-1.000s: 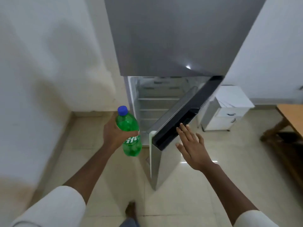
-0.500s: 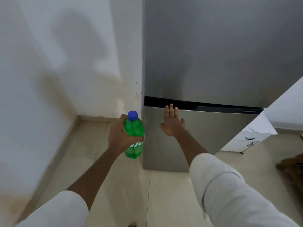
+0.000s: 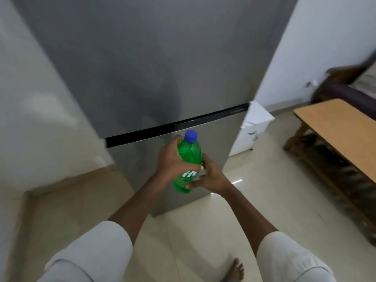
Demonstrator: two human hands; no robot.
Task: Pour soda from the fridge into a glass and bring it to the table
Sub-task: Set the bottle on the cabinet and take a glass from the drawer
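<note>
A green soda bottle (image 3: 189,153) with a blue cap (image 3: 190,136) is held upright in front of the grey fridge (image 3: 154,78). My left hand (image 3: 172,161) wraps around its upper body from the left. From the right, my right hand (image 3: 209,177) grips its lower part, the thumb across the label. Both fridge doors are closed. A wooden table (image 3: 341,129) stands at the right. No glass is in view.
A small white cabinet (image 3: 252,131) stands right of the fridge against the white wall. Dark wooden furniture (image 3: 345,88) sits behind the table. A white wall runs along the left. My bare foot (image 3: 235,270) rests on the pale tiled floor.
The lower fridge door went from open to closed. My right hand left the door and took hold of the bottle's lower part. The view swung right, bringing the table into sight.
</note>
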